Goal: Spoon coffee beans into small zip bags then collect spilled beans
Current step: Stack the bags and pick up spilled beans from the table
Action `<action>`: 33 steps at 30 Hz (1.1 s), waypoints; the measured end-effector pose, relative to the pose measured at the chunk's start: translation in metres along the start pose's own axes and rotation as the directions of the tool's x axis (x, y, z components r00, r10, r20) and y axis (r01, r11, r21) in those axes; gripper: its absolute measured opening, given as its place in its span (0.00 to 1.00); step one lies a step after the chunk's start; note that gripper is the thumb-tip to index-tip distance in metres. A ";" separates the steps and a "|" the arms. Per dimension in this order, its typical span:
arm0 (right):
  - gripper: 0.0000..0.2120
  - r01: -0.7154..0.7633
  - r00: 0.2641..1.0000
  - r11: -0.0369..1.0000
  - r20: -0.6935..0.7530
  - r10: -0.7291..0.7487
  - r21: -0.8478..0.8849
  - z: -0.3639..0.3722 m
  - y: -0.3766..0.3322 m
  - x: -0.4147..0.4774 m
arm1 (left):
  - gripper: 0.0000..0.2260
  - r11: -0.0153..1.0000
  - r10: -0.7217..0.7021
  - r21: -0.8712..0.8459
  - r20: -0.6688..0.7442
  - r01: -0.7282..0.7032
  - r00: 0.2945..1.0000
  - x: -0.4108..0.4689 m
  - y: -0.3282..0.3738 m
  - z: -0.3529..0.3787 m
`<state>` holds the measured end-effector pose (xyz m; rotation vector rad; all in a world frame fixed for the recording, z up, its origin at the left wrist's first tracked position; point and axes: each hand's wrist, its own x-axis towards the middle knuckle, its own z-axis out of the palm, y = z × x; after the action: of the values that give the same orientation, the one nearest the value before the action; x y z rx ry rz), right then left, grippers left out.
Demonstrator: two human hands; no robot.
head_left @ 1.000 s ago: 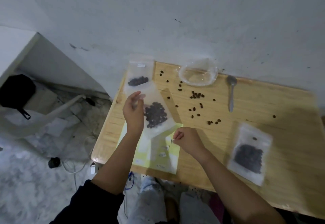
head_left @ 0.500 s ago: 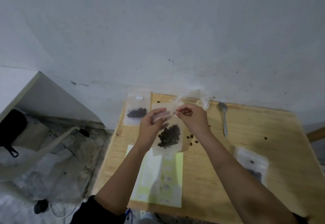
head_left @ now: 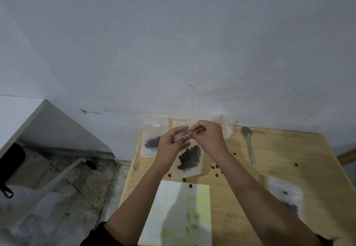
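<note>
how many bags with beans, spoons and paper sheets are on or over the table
zip bags with beans: 3 (held bag, far-left bag, right bag)
spoon: 1
yellow-green sheet: 1
total: 5

Open wood on the table (head_left: 289, 149) far right; spoon (head_left: 249, 145), loose beans (head_left: 217, 170), filled bags left (head_left: 152, 141) and right (head_left: 285, 195), yellow sheet (head_left: 200, 203) crowd the rest.

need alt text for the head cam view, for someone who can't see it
Both hands, left hand and right hand, pinch the top edge of a small zip bag of coffee beans, held up over a wooden table. Two more filled bags, a spoon and scattered beans lie on the table.
</note>
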<state>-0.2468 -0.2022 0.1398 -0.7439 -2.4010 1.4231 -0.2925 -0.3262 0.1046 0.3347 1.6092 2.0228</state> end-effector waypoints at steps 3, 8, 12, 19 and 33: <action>0.06 0.029 0.999 0.998 0.021 -0.028 -0.058 0.004 -0.003 0.004 | 0.12 1.000 -0.012 -0.002 0.001 0.012 1.000 0.001 0.004 -0.005; 0.19 0.032 0.994 0.990 -0.097 -0.045 -0.134 0.011 -0.001 0.007 | 0.10 0.996 -0.038 -0.076 -0.013 0.037 0.999 0.002 0.011 -0.016; 0.28 -0.170 0.985 0.982 0.013 0.170 0.079 0.007 -0.009 0.007 | 0.10 0.994 -0.036 -0.104 -0.008 0.035 0.999 0.004 0.015 -0.026; 0.26 -0.145 0.986 0.983 0.092 0.136 0.108 0.016 -0.016 0.008 | 0.08 0.998 -0.018 -0.054 -0.071 0.014 0.997 0.008 0.021 -0.036; 0.21 -0.262 0.964 0.934 0.020 0.266 0.243 0.043 -0.021 0.045 | 0.20 0.965 0.035 0.261 -0.091 -0.010 0.995 0.021 -0.003 -0.082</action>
<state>-0.3103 -0.2177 0.1353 -1.0365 -2.1216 1.7694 -0.3506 -0.3820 0.0777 0.3578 1.9444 1.8689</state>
